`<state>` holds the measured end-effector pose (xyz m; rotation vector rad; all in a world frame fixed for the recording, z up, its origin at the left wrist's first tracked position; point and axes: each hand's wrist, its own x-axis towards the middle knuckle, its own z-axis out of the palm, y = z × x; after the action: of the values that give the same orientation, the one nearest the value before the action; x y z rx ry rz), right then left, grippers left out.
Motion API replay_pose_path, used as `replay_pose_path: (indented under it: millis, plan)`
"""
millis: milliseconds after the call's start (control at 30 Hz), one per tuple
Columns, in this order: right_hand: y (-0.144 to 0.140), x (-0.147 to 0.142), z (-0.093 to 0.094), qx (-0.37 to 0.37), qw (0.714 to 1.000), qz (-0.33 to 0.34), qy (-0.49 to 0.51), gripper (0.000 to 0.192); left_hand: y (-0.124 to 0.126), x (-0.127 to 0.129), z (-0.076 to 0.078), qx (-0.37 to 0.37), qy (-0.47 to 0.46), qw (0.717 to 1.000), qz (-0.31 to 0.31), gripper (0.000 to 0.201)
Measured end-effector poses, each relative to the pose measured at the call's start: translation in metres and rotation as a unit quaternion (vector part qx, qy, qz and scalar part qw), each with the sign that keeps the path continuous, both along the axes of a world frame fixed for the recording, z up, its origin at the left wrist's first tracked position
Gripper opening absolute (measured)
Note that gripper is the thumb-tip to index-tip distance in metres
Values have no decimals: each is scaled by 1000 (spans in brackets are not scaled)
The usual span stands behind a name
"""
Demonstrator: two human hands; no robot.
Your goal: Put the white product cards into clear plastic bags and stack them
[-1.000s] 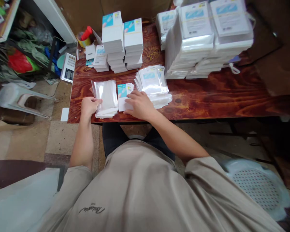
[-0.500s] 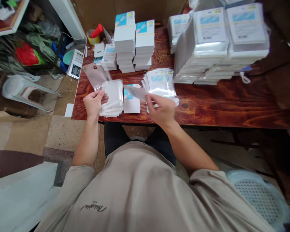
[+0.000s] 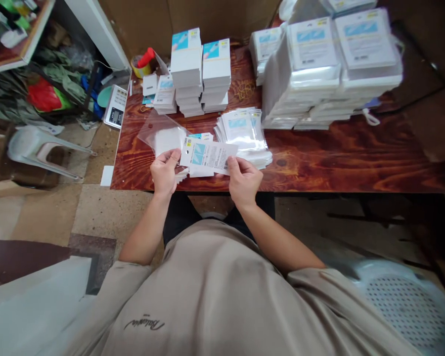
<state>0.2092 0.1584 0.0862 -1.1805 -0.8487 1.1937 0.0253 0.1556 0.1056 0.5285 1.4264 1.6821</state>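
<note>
Left hand (image 3: 164, 173) pinches a clear, floppy plastic sleeve (image 3: 159, 134) by its near edge, grip closed on it; sleeve hangs out over the dark red-brown wooden table (image 3: 337, 153). Right hand (image 3: 244, 180) pinches a white printed card with a blue patch (image 3: 208, 155) at its right end, grip closed on it. Card's left end meets the sleeve mouth at the left fingers; not inside yet as far as I can tell, so I'd judge this one at the start of insertion.

Done so far, judging by layout: a fanned pile of sleeved cards (image 3: 244, 133) just right of the hands, plus big banded bundles of bagged cards (image 3: 332, 64) at the far right. Left to do: a low stack of loose cards (image 3: 201, 169) and empty sleeves right under the hands, partly hidden, and two tall stacks of white cards (image 3: 200, 69) at the back centre.

Around: small white digital scale (image 3: 114, 106) at the left table edge, yellow tape roll with a red item (image 3: 141, 62) behind it, pale plastic stool (image 3: 400, 296) at the person's right.

Obstruction: nothing between hands; the sleeved pile sits near the right hand.
</note>
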Motion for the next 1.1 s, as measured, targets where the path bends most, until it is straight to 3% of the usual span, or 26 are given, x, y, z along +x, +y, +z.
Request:
replay_pose_path:
  millis: [167, 333, 433, 533, 600, 767, 867, 967, 1100]
  plan:
    - [-5, -8, -6, 6, 1000, -14, 13, 46, -10, 0, 6, 11, 22, 1000, 9, 50]
    - [-10, -13, 1, 13, 999, -16, 46, 48, -21, 9, 9, 13, 57, 997, -53, 45]
    - [-10, -6, 2, 4, 993, 98, 58, 45, -21, 8, 11, 25, 43, 996, -68, 46]
    - [-12, 3, 0, 11, 969, 248, 5, 40, -16, -2, 17, 79, 18, 996, -36, 46]
    - [-17, 3, 1, 12, 956, 293, 1, 41, -13, -4, 20, 103, 11, 994, -22, 41]
    - [-32, -22, 7, -40, 973, 212, 82, 48, -20, 23, 11, 95, -11, 995, -41, 37]
    - [-31, -28, 5, 10, 986, 163, -25, 47, -29, 38, 1, 81, 1, 995, -66, 33]
    - [-17, -18, 4, 101, 976, 86, -172, 42, -32, 36, 0, 70, 46, 992, -90, 36]
    - [25, 6, 5, 112, 964, 173, -165, 47, -23, 15, 7, -37, 158, 965, -206, 47]
